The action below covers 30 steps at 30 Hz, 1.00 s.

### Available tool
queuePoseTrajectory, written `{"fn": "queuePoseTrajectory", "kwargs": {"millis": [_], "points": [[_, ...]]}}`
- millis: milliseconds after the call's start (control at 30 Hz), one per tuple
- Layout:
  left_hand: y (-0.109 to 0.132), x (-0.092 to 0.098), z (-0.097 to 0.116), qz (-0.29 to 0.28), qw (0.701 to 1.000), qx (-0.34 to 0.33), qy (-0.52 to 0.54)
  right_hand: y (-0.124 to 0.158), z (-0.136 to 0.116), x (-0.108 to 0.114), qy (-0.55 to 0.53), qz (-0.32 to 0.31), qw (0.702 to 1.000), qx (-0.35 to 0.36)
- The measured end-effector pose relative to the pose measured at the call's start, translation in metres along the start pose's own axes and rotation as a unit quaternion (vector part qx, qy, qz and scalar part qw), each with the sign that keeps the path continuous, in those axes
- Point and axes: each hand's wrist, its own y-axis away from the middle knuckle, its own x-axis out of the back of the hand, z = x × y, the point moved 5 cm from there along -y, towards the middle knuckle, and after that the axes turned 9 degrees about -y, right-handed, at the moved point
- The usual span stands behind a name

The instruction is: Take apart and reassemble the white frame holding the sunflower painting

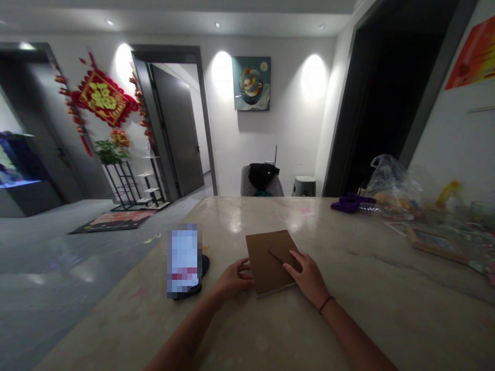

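1. Head view: we locate the brown panel [266, 273] flat on the table [240, 340], between our hands.
2. Left hand [234, 278]: we set bent fingers at the panel's left edge, thumb near its lower corner. We cannot tell whether they grip it.
3. Right hand [309, 275]: we rest parted thumb and index finger on the panel's face, beside a dark slanting line [275, 253]. We cannot tell whether the other fingers hold the edge.
4. Progress: we judge the panel positioned and both hands placed. It is not lifted; we cannot determine the remaining handling.
5. Surroundings: we note a lit device [183, 257], left, well apart from the panel.
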Motion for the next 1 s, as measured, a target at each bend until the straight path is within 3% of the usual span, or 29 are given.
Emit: {"fn": "queuePoseTrajectory", "kwargs": {"millis": [267, 667, 733, 833, 933, 1000], "points": [[0.000, 0.006, -0.007, 0.061, 0.998, 0.024, 0.013, 0.001, -0.005, 0.004, 0.044, 0.016, 0.999, 0.010], [0.007, -0.003, 0.007, 0.045, 0.996, 0.069, 0.031, 0.004, -0.024, 0.005, 0.054, -0.008, 0.998, 0.019], [0.007, -0.003, 0.007, 0.061, 0.996, 0.067, 0.002, 0.006, -0.031, 0.003, 0.067, -0.021, 0.997, 0.028], [0.007, 0.006, 0.009, 0.137, 0.981, 0.042, -0.132, 0.006, -0.035, 0.002, 0.074, -0.030, 0.996, 0.040], [0.006, 0.016, 0.011, 0.175, 0.955, 0.015, -0.239, 0.002, -0.020, 0.009, 0.096, -0.004, 0.995, 0.022], [0.004, 0.023, 0.009, 0.181, 0.955, 0.022, -0.233, -0.002, -0.005, 0.012, 0.113, 0.000, 0.994, 0.007]]}}
